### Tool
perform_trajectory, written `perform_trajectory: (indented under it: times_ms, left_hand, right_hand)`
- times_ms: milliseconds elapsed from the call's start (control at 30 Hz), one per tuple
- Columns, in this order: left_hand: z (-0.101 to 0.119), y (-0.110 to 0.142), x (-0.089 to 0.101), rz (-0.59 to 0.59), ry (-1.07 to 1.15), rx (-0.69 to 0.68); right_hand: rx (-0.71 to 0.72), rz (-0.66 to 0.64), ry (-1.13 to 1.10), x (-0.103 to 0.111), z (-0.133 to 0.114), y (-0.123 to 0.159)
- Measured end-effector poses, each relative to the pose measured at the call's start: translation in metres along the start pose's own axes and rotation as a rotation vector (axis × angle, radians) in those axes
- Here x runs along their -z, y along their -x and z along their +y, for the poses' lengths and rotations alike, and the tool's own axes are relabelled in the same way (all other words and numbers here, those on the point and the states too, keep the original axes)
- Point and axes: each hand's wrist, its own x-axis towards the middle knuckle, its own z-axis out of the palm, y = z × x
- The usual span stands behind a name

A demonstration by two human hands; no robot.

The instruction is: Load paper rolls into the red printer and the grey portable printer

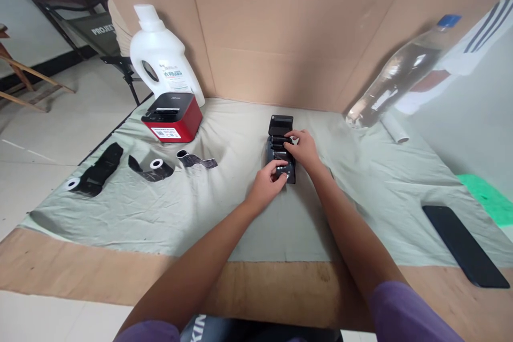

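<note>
A black handheld payment terminal (271,163) lies on the cloth in front of me, its paper cover (281,124) flipped up at the far end. My left hand (266,184) grips the near part of the terminal, thumb and fingers on its glossy front. My right hand (303,148) reaches in from the right, its fingertips on a dark paper roll (279,140) at the open paper compartment. The fingers partly cover the roll, so how deep it sits cannot be made out.
Left on the cloth (224,192) are several dark paper rolls (161,169), a red-and-black receipt printer (182,120) and a white detergent bottle (160,53). A clear bottle (401,75), a white tube (394,128) and a phone (465,246) are at right. Cardboard (288,37) walls the back.
</note>
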Motion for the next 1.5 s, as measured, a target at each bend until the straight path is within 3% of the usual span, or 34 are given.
perform_trajectory:
  times_ms: [200,467,667,767,900,1167,1400,1500]
  left_hand:
    - [0.002,-0.001,0.0,-0.031,-0.083,-0.017]
    - [0.0,-0.002,0.001,-0.048,-0.168,-0.024]
    - [0.004,-0.001,0.003,-0.064,-0.167,-0.051]
    - [0.006,0.0,0.003,-0.059,-0.155,-0.062]
    - [0.005,0.0,0.002,-0.057,-0.142,-0.016]
    - [0.003,0.0,0.001,-0.088,-0.118,0.004]
    - [0.006,0.001,0.002,-0.068,-0.1,-0.003]
    - [0.009,0.001,0.002,-0.049,-0.079,0.009]
  right_hand:
    - [-0.079,-0.081,0.067,0.001,-0.003,-0.002]
    - [-0.007,-0.153,0.118,0.001,-0.005,-0.007]
    - [-0.091,-0.27,0.323,0.007,-0.025,-0.017]
    - [-0.144,-0.18,0.376,0.009,-0.031,-0.031]
    - [-0.085,0.004,0.157,0.005,-0.023,-0.048]
    - [0.002,-0.297,-0.164,-0.002,-0.007,-0.045]
    - [-0.047,-0.279,-0.092,0.015,-0.023,-0.042]
    - [-0.009,-0.439,0.016,0.036,-0.033,-0.038]
